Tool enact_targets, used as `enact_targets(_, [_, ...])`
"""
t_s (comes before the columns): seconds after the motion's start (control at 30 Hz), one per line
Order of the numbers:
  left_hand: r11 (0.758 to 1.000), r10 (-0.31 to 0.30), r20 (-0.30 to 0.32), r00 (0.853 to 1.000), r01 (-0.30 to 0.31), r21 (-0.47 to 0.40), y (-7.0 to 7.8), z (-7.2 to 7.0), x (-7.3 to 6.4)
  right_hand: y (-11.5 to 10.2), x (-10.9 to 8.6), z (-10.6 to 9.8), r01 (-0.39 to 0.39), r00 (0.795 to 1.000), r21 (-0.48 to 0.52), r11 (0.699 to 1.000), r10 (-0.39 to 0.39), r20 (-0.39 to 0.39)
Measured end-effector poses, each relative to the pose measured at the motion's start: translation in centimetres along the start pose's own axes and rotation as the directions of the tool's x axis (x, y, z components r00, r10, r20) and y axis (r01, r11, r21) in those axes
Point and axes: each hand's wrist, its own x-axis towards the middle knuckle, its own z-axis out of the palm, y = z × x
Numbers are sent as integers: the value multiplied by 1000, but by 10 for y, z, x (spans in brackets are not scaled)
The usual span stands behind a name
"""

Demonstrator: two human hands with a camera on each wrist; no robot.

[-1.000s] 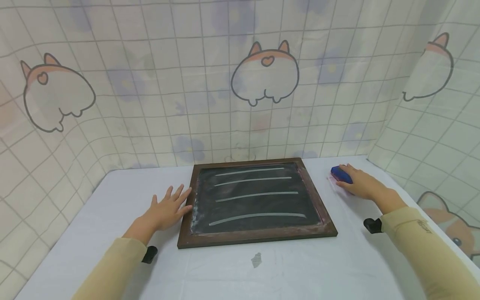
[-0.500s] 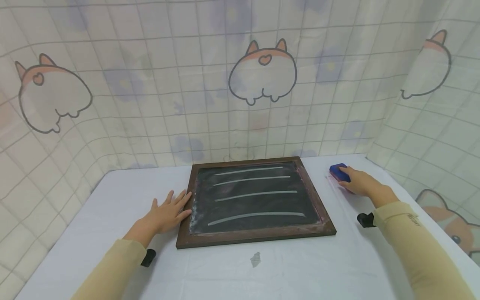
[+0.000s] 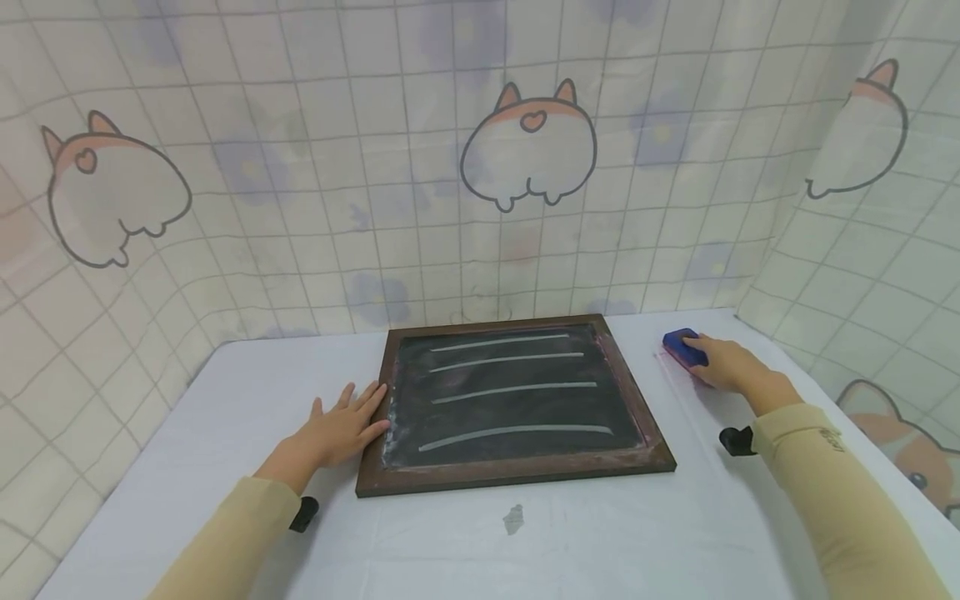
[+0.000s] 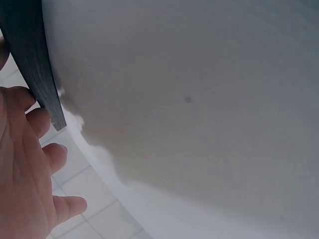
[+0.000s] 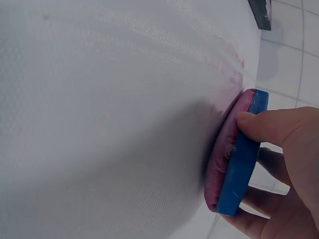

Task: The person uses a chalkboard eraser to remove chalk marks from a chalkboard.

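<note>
A small chalkboard (image 3: 517,404) in a brown wooden frame lies on the white table, with several pale chalk lines drawn across it. My left hand (image 3: 333,432) rests at the board's left edge, fingers spread and tips on the frame. In the left wrist view the fingers of that hand (image 4: 25,159) reach along the frame's dark side (image 4: 37,69). To the right of the board, my right hand (image 3: 727,367) grips a chalkboard eraser (image 3: 684,347). Seen from the right wrist, the eraser (image 5: 237,154) has a blue back and a pink felt pad, pinched between thumb and fingers.
The white-covered table (image 3: 592,542) has a grey patch (image 3: 513,519) in front of the board. Pink chalk smudges (image 5: 232,74) mark the tablecloth by the eraser. A curtain (image 3: 420,242) with a grid and cartoon animals hangs behind and along both sides.
My left fingers have come down slightly onto the frame. My right hand has shifted its hold on the eraser, leaving more of the blue back showing. The board stays put.
</note>
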Motion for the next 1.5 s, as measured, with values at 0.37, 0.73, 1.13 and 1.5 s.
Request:
enact_targets(0.37, [1000,-10,22,1000,10,-13,3,0,-1,2,-11,-2,117,988,-22,993,-119,-103])
enact_targets(0.73, [1000,-21,5,1000,22,-8,3,2,-2,-26,-24,-10,328,933,-18,945,-326,-154])
enact_targets(1.13, [1000,-8,-4,1000,8,-7,3,0,-4,-85,-48,-6,539,837,44,841,-529,-139])
enact_targets(1.5, [1000,-9,3,1000,9,-16,4,0,-2,-108,-56,14,623,774,158,766,-633,14])
